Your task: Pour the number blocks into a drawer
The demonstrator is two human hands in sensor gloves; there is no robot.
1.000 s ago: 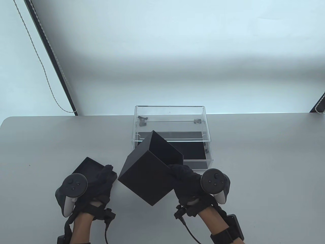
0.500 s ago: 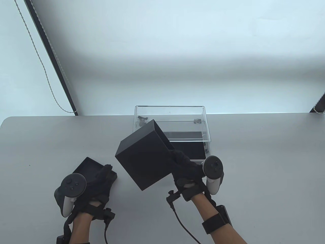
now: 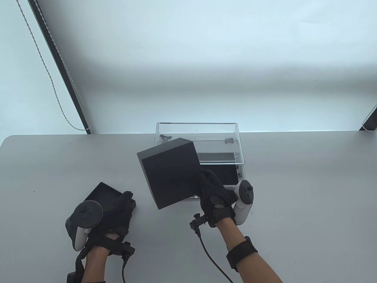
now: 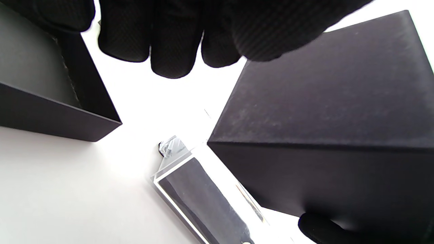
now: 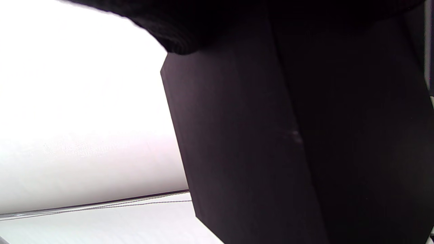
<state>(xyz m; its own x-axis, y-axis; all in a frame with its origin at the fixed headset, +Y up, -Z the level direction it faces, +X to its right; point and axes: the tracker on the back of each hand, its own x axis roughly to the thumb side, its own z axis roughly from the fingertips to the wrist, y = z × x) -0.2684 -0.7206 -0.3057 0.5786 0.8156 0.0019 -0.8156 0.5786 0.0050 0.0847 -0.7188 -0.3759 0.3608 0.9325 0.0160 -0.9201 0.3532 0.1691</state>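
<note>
Right hand gripping black box, tipped, mouth facing away, raised over pulled-out drawer just beyond. Left hand resting flat on lid, farther off. Blocks hidden.

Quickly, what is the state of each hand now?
Left hand: open, resting on the black lid.
Right hand: grips the tilted black box.

Grey table with clear drawer case, black lid.

Black box in right-hand grip, tipped further over and nearer the clear drawer.
</note>
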